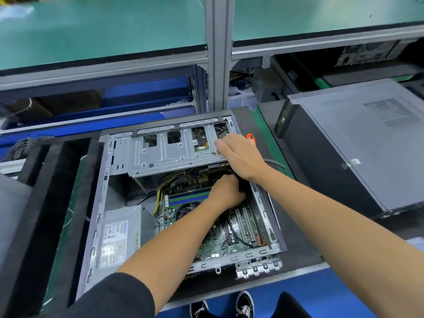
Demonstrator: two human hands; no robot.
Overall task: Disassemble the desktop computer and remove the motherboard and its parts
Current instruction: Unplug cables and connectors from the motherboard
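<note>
An open desktop case [101, 203] lies on its side on the bench. Its green motherboard [220, 242] fills the lower right, with blue and green memory slots [188, 198] and yellow-black power wires [160, 196]. A silver power supply [119, 237] sits at the lower left, and a metal drive cage [169, 152] spans the top. My left hand [226, 191] reaches inside near the case's right wall, fingers curled around a black part [243, 184]. My right hand [241, 154] rests on the drive cage's right end, thumb spread, fingers over the same black part.
A closed grey computer tower [358, 143] lies to the right. An orange-handled tool [251, 137] lies just beyond my right hand. Black foam blocks [46, 203] line the left. Aluminium frame posts [216, 53] and a green upper shelf [103, 31] stand behind. My shoes [245, 304] show below.
</note>
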